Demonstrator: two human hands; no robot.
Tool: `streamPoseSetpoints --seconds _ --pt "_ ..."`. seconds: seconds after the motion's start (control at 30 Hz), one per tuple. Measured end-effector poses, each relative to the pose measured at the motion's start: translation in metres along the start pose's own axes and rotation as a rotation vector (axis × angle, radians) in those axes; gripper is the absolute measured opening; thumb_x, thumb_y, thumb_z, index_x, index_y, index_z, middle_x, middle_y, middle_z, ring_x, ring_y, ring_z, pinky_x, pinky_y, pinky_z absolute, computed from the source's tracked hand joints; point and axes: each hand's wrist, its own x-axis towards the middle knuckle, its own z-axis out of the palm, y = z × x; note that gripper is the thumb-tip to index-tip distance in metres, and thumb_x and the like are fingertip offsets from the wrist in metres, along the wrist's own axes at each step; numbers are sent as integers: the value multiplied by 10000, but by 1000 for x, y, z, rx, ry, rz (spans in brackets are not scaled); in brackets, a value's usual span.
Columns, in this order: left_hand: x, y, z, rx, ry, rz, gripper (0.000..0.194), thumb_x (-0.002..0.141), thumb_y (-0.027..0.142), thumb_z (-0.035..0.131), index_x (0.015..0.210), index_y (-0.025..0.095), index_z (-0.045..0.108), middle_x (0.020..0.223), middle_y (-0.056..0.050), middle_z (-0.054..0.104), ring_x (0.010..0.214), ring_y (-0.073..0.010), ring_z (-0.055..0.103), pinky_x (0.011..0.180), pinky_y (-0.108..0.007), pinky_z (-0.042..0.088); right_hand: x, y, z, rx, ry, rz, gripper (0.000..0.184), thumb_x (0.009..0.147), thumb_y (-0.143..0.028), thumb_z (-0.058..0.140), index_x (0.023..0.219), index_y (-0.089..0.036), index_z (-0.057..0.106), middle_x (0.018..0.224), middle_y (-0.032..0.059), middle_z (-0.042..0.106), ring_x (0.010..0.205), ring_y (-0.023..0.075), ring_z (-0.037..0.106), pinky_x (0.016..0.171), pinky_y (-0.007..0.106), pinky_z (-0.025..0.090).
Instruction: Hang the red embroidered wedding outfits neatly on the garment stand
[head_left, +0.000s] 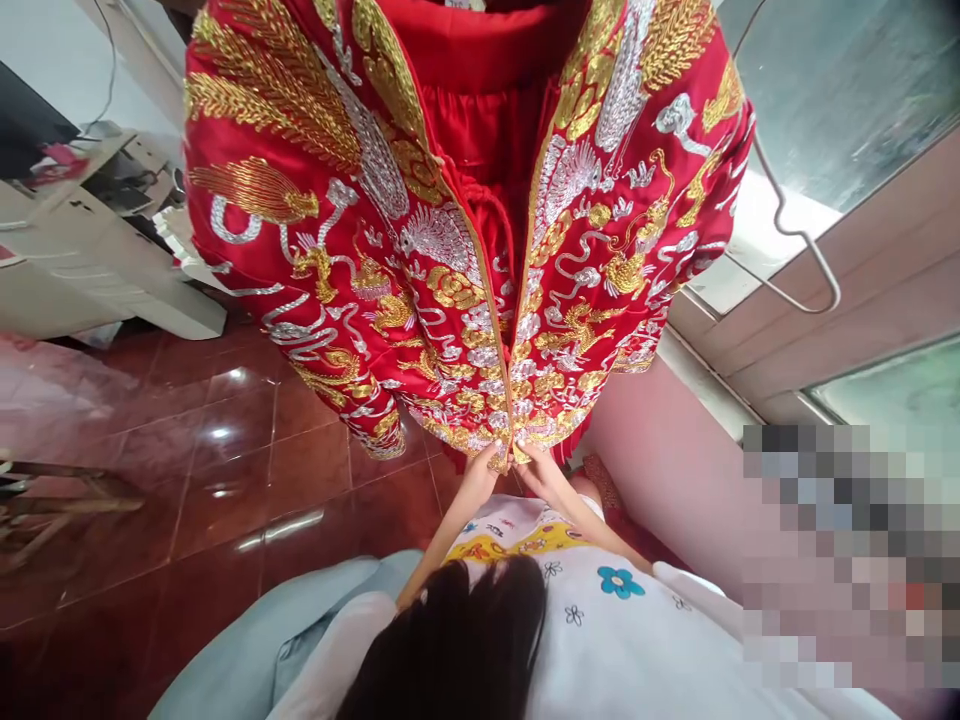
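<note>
A red embroidered jacket (352, 265), covered in gold and silver birds, dragons and scrolls, hangs in front of me with its front edges partly apart. Inside its neckline shows a gathered red garment (480, 125), with a small label at the top. At the bottom of the front opening, my left hand (484, 470) pinches the left hem corner. Close beside it, my right hand (541, 474) grips the right hem corner, and the two edges nearly meet there. Some of my fingers are hidden behind the cloth.
A bent wire hanger (814, 285) hangs by the window frame at right. White furniture (112, 270) stands at left on shiny red floor tiles (307, 440). Sheer pink fabric (52, 400) and a wooden frame (60, 500) are at far left. A pixelated patch covers the lower right.
</note>
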Motion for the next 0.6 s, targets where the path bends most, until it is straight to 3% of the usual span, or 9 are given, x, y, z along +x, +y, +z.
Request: streamPoseSetpoints --seconds 0.27,0.47,0.6 --pt "-4 -5 5 15 35 68 305 702 211 651 990 204 551 920 -32 641 715 -139 594 682 -290 487 2 -13 -2 -36 49 47 204 645 -273 708 777 -161 601 783 33 621 740 148 593 749 305 524" --pt "-6 -4 8 -7 -49 121 410 683 205 693 1077 222 578 1114 -60 637 1017 -195 607 889 -341 500 -1 -17 0 -54 96 -1 379 602 -241 774 927 -187 588 848 5 638 755 131 601 661 245 528" --pt "-3 -5 10 -33 -73 154 500 664 181 716 1139 227 569 1183 -55 619 1090 -194 587 959 -335 480 -3 -18 1 -61 96 12 478 550 -184 807 969 -182 576 908 14 646 752 126 605 602 214 523"
